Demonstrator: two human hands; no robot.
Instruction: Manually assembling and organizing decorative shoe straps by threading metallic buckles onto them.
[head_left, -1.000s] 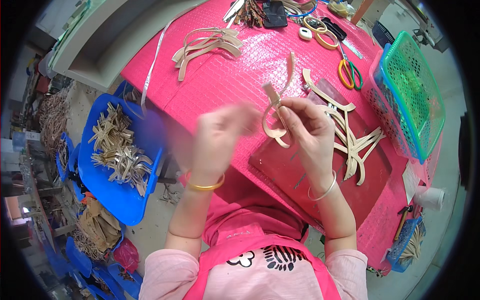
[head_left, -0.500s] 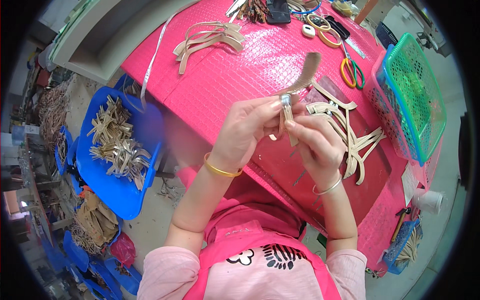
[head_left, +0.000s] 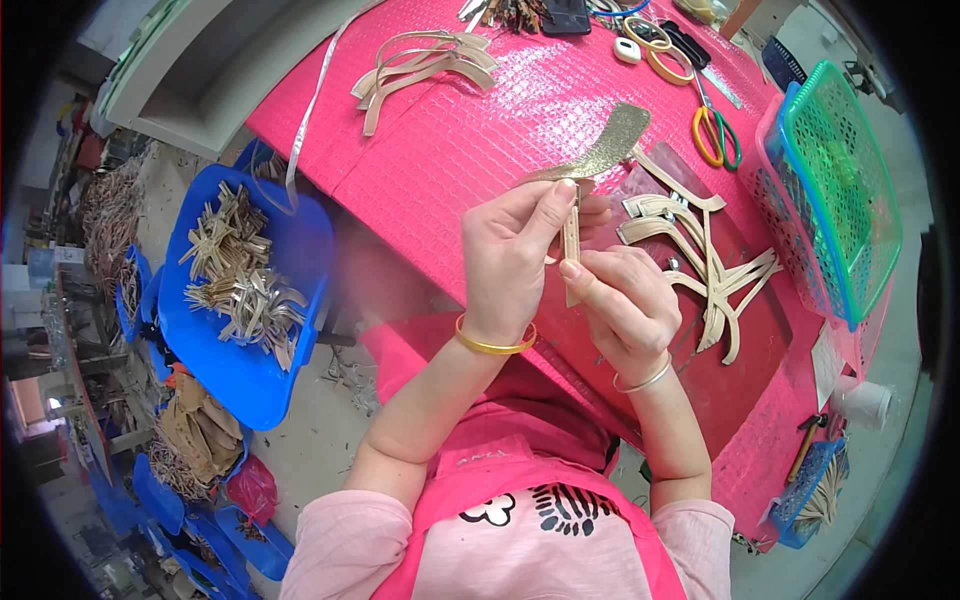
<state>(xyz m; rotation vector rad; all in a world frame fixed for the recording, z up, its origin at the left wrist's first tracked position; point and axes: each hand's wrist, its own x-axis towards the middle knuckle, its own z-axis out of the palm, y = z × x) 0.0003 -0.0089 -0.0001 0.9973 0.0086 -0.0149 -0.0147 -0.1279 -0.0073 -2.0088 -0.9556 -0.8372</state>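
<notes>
My left hand (head_left: 508, 250) pinches a gold strap (head_left: 615, 142) between thumb and fingers, over the near part of the pink table (head_left: 430, 200). One wide glittery end of it curves up and away beyond my fingers. Just to the right, my right hand (head_left: 635, 300) grips the narrow beige end, which runs down between the two hands; the pinched parts are partly hidden. Several beige straps with joined strips (head_left: 712, 285) lie beside my right hand on a dark red board (head_left: 745, 385).
More straps (head_left: 425, 70) lie at the far left of the table. Scissors (head_left: 715, 135), tape rolls (head_left: 668, 65) and a phone (head_left: 566, 15) lie at the back. A green basket (head_left: 840, 190) stands right; a blue tub (head_left: 235, 385) of strap bundles stands left. A hammer (head_left: 805, 450) lies at the right edge.
The strap has turned so its wide end shows its glittery gold face. My left hand is more upright, thumb on top, and the shiny silvery spot at the pinch no longer shows.
</notes>
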